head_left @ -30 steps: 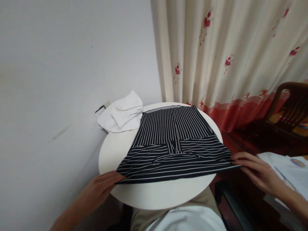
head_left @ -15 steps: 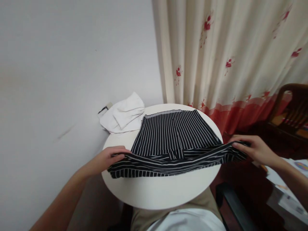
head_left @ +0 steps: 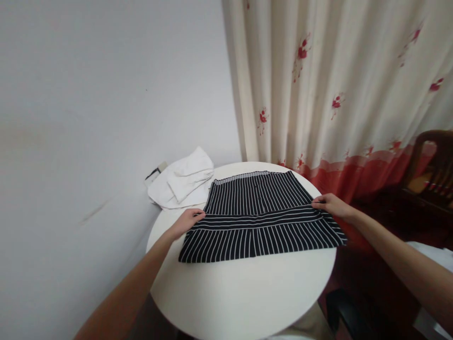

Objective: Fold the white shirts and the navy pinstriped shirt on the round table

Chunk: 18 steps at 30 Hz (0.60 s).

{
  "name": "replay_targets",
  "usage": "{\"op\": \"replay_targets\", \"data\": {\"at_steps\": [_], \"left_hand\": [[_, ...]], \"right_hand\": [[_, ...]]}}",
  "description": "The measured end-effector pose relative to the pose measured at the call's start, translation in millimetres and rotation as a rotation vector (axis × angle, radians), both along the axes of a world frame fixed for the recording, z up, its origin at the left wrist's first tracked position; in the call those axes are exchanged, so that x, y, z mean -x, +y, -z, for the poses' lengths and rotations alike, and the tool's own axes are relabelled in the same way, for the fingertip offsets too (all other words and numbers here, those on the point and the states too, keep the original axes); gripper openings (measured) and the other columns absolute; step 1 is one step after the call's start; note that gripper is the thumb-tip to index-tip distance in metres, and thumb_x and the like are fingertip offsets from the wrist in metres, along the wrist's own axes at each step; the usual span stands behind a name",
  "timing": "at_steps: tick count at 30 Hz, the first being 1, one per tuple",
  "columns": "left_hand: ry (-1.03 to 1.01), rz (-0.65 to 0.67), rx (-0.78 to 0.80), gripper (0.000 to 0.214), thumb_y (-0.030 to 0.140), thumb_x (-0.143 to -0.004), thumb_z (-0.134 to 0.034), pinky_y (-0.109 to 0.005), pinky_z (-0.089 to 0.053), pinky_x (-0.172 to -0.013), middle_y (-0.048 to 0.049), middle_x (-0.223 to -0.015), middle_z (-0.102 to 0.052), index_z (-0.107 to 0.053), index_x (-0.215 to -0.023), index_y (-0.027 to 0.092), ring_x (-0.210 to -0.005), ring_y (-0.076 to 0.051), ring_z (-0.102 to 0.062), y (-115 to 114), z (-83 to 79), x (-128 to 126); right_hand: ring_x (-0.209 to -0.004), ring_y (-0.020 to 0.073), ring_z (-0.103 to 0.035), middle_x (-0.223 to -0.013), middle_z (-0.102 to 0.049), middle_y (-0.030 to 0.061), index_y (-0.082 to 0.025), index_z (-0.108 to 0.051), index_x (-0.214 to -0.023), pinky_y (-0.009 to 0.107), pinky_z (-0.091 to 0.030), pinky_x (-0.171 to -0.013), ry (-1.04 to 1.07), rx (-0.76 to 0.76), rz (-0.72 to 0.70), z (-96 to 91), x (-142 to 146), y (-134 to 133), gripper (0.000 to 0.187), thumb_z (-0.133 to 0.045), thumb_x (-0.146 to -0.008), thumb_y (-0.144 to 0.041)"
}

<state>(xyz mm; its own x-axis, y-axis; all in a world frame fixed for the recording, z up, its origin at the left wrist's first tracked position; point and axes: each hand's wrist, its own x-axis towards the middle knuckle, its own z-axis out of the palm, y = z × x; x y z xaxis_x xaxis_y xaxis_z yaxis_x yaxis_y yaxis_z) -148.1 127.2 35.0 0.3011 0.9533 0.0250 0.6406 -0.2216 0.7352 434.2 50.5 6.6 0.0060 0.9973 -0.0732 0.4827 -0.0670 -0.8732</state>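
Observation:
A black garment with white stripes [head_left: 233, 196] lies spread on a round white table [head_left: 240, 293]; its exact kind is hard to tell. Across its middle runs a band with stripes going sideways. My left hand [head_left: 187, 222] pinches the left end of this band, thumb against fingers. At the band's right end, my right hand [head_left: 331, 206] grips the cloth the same way. The part below the band lies flat toward me, its right corner reaching past the table edge.
A bundle of white cloth [head_left: 189, 177] rests at the table's back left, against the wall [head_left: 106, 94]. Behind the table hangs a cream and red flowered curtain [head_left: 304, 104]. A wooden chair [head_left: 424, 165] stands at the right, a dark armrest [head_left: 341, 307] near the front.
Both hands have moved away from me and closer together, carrying the band up over the garment. The near part, bunched and lifted before, now lies flat.

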Motion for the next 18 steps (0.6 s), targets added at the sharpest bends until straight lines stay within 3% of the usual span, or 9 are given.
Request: {"op": "replay_targets", "data": {"at_steps": [5, 8, 13, 18], "left_hand": [[-0.004, -0.037, -0.041, 0.043, 0.057, -0.080, -0.061, -0.036, -0.049, -0.087, -0.0047, -0.094, -0.078, -0.076, -0.092, 0.018, -0.094, -0.028, -0.069, 24, -3.1, 0], [0.037, -0.053, -0.088, 0.042, 0.056, -0.079, -0.060, -0.035, -0.049, -0.086, -0.0040, -0.091, -0.078, -0.077, -0.089, 0.019, -0.093, -0.028, -0.069, 39, -3.4, -6], [0.124, -0.030, -0.157, 0.040, 0.054, -0.077, -0.058, -0.036, -0.050, -0.087, -0.0052, -0.087, -0.078, -0.076, -0.083, 0.019, -0.089, -0.028, -0.070, 56, 8.9, -14], [0.206, 0.031, -0.213, 0.037, 0.052, -0.080, -0.056, -0.038, -0.051, -0.090, -0.0058, -0.089, -0.078, -0.075, -0.082, 0.021, -0.091, -0.028, -0.070, 67, 14.5, -4]], "right_hand": [[-0.069, 0.0200, -0.066, -0.078, -0.075, 0.0065, -0.014, -0.076, -0.081, 0.031, -0.053, -0.068, 0.040, 0.011, -0.034, -15.2, -14, 26, 0.045, -0.077, -0.067, -0.057], [-0.070, 0.0208, -0.067, -0.078, -0.076, 0.0072, -0.014, -0.077, -0.079, 0.031, -0.053, -0.069, -0.042, -0.036, -0.038, -18.1, -17, 48, 0.044, -0.076, -0.066, -0.056], [-0.071, 0.0215, -0.067, -0.072, -0.075, 0.0049, -0.017, -0.076, -0.072, 0.031, -0.052, -0.071, -0.252, -0.089, -0.067, -1.6, -17, 79, 0.038, -0.075, -0.065, -0.054], [-0.077, 0.0229, -0.070, -0.077, -0.077, 0.0044, -0.018, -0.077, -0.077, 0.031, -0.054, -0.076, -0.356, -0.084, -0.109, 9.2, -24, 89, 0.028, -0.071, -0.069, -0.045]]}}
